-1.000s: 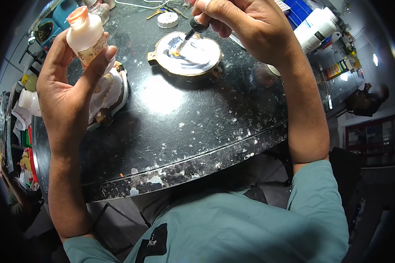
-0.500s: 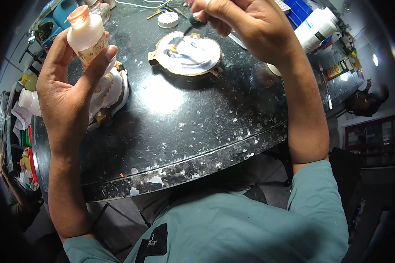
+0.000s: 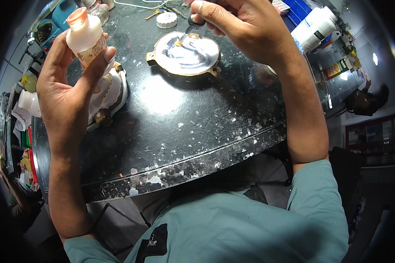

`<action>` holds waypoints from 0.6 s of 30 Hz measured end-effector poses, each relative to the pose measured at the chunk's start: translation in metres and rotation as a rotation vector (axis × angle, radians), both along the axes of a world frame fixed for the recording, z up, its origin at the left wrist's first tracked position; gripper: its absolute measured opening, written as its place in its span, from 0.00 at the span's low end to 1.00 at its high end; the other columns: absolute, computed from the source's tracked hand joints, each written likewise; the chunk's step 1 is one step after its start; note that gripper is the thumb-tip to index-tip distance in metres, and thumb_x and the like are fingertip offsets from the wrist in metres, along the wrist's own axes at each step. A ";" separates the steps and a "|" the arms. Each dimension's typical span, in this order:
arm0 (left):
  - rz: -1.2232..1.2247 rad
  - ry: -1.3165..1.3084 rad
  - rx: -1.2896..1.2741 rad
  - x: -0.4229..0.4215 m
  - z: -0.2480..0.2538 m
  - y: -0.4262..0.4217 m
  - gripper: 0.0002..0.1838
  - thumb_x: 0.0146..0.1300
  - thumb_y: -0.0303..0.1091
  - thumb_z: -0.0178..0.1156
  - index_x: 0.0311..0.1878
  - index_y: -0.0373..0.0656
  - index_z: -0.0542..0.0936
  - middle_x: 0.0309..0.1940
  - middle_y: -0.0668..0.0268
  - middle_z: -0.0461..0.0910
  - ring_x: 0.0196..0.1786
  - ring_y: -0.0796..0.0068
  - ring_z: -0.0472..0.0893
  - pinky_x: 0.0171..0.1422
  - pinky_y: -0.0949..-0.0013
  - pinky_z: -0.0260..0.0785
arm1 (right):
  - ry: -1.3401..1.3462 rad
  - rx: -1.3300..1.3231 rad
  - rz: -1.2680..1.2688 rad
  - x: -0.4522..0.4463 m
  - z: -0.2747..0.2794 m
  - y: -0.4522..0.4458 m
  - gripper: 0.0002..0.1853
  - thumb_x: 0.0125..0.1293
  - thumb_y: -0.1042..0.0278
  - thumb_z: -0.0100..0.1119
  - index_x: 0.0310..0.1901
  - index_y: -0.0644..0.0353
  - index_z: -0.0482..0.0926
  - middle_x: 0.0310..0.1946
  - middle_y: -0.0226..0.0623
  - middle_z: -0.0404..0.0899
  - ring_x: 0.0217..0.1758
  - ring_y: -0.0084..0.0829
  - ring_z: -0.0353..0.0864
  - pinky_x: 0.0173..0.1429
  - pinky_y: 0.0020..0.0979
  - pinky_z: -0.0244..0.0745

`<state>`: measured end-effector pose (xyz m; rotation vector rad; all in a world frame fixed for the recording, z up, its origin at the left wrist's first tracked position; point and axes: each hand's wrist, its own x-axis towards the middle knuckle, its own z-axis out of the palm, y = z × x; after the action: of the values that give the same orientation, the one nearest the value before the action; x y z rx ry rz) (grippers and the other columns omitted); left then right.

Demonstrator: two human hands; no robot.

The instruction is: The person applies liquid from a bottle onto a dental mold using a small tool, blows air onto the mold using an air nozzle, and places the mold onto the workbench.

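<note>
My left hand (image 3: 68, 87) is closed around a small whitish plastic bottle (image 3: 84, 37) with an orange-stained open neck and a worn label, held upright. Between the thumb and fingers of my right hand (image 3: 237, 26) is a small brush (image 3: 189, 28) with a dark cap-like handle. Its yellowish tip meets the white, wet-looking plaster surface of a round metal flask half (image 3: 186, 55) on the table. Behind my left hand, partly hidden, sits another flask half (image 3: 114, 94) with white plaster in it.
A white ribbed cap (image 3: 166, 20) and keys (image 3: 156, 14) lie at the back of the scuffed black table (image 3: 197, 118). A large white bottle (image 3: 314, 28) stands at the right back. Another white bottle (image 3: 28, 101) lies at left. Another person (image 3: 368, 98) is far right.
My right hand has shifted slightly left, and the brush tip has moved a little across the plaster. My left hand and its bottle stay nearly still.
</note>
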<state>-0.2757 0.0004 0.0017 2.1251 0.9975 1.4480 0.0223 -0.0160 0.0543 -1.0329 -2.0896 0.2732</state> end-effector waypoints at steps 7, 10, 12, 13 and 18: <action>-0.010 -0.003 -0.004 0.001 0.001 -0.001 0.30 0.63 0.37 0.77 0.66 0.39 0.79 0.53 0.59 0.87 0.59 0.68 0.86 0.67 0.62 0.77 | 0.073 -0.171 -0.110 -0.004 0.004 -0.001 0.12 0.75 0.66 0.57 0.45 0.66 0.84 0.34 0.42 0.87 0.38 0.30 0.85 0.45 0.33 0.78; -0.009 0.006 -0.001 0.000 0.001 0.000 0.30 0.63 0.37 0.77 0.66 0.39 0.79 0.53 0.59 0.87 0.59 0.68 0.85 0.66 0.62 0.77 | 0.031 -0.100 -0.054 0.004 -0.005 0.005 0.12 0.76 0.66 0.56 0.45 0.66 0.84 0.33 0.42 0.86 0.37 0.31 0.84 0.45 0.32 0.78; -0.011 0.006 -0.004 -0.001 0.002 0.000 0.30 0.63 0.37 0.77 0.66 0.39 0.79 0.53 0.59 0.87 0.59 0.69 0.85 0.66 0.62 0.77 | 0.091 -0.183 -0.124 -0.004 0.005 0.002 0.10 0.74 0.68 0.59 0.46 0.67 0.84 0.33 0.45 0.85 0.37 0.38 0.86 0.44 0.34 0.79; -0.006 0.005 -0.001 -0.001 0.001 -0.001 0.30 0.63 0.37 0.77 0.66 0.39 0.79 0.53 0.59 0.87 0.59 0.69 0.85 0.66 0.63 0.77 | -0.068 0.071 -0.064 0.001 0.000 0.008 0.10 0.73 0.70 0.60 0.47 0.67 0.84 0.34 0.45 0.85 0.37 0.39 0.86 0.44 0.34 0.80; -0.003 -0.015 -0.004 0.001 0.000 -0.001 0.29 0.63 0.36 0.77 0.65 0.40 0.79 0.53 0.59 0.87 0.58 0.69 0.85 0.65 0.63 0.77 | -0.429 0.534 0.009 0.019 -0.018 0.024 0.11 0.68 0.75 0.64 0.51 0.66 0.84 0.37 0.45 0.84 0.37 0.41 0.85 0.41 0.37 0.81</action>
<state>-0.2742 -0.0006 0.0020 2.1088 0.9907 1.4577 0.0414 0.0084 0.0366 -0.7965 -2.3514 -0.5247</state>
